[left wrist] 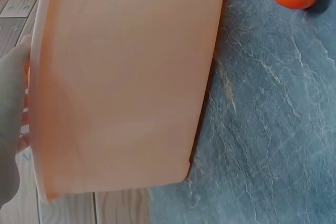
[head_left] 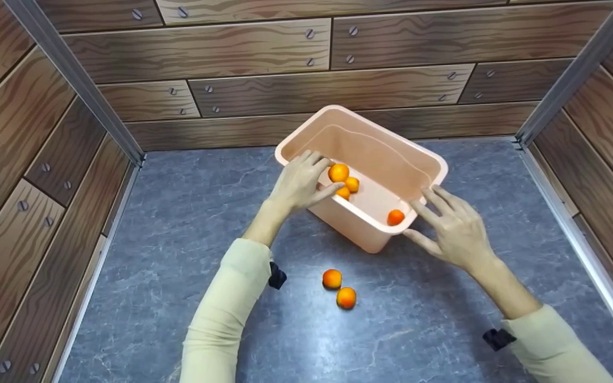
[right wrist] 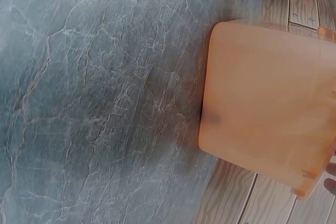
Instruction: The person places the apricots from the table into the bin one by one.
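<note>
A peach-coloured plastic bin (head_left: 359, 125) stands at an angle in the head view. My left hand (head_left: 301, 181) reaches over its near-left rim and pinches an orange (head_left: 339, 173) between thumb and fingertips. Below this fruit, two more oranges, one of them a small orange (head_left: 353, 184), show beside the thumb, which partly covers the other. My right hand (head_left: 453, 226) is at the bin's right corner, fingers spread and fingertips right at the rim. Close to those fingertips a redder orange (head_left: 396, 217) lies inside the bin. The wrist views show the bin's outer wall (left wrist: 126, 82) and only edges of the hands.
Two fruits, a reddish orange (head_left: 332, 279) and a second orange (head_left: 346, 298), lie on the grey marbled surface (head_left: 179, 234) in front of the bin. Wood-patterned panels (head_left: 264, 48) rise at the back and sides, with metal rails (head_left: 583, 234) along the edges.
</note>
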Demonstrator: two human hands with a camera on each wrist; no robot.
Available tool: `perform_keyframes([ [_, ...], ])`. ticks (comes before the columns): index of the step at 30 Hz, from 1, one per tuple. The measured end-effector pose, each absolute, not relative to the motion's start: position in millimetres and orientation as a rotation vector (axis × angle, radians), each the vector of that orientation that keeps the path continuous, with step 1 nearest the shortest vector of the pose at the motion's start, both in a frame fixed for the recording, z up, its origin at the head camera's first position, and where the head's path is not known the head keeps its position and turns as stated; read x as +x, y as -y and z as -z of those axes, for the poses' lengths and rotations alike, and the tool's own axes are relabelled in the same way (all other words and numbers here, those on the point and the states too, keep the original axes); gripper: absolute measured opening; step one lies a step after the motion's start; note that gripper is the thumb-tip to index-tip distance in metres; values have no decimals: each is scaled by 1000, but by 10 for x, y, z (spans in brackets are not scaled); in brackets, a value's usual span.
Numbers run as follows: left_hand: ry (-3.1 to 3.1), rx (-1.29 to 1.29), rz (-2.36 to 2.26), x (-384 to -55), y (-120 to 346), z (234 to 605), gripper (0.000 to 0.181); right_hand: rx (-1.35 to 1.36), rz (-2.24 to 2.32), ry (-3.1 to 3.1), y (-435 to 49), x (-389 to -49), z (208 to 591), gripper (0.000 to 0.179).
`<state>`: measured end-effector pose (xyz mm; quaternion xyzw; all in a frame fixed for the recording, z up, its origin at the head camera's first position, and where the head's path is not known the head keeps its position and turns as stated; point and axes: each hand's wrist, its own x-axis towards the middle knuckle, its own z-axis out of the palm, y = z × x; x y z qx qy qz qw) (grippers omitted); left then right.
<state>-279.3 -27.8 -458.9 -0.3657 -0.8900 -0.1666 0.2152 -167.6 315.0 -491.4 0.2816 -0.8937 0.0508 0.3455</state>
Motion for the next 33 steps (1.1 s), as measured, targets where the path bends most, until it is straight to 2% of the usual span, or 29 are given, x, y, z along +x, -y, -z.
perform_keyframes([
  [16, 2631, -965, 428, -2898, 179, 4551, 58, 734, -132, 2312, -3142, -1679, 4911, 76],
  [33, 2624, -1025, 366, -2794, 200, 4449, 65, 740, -118, 2315, -3150, -1690, 4904, 77],
])
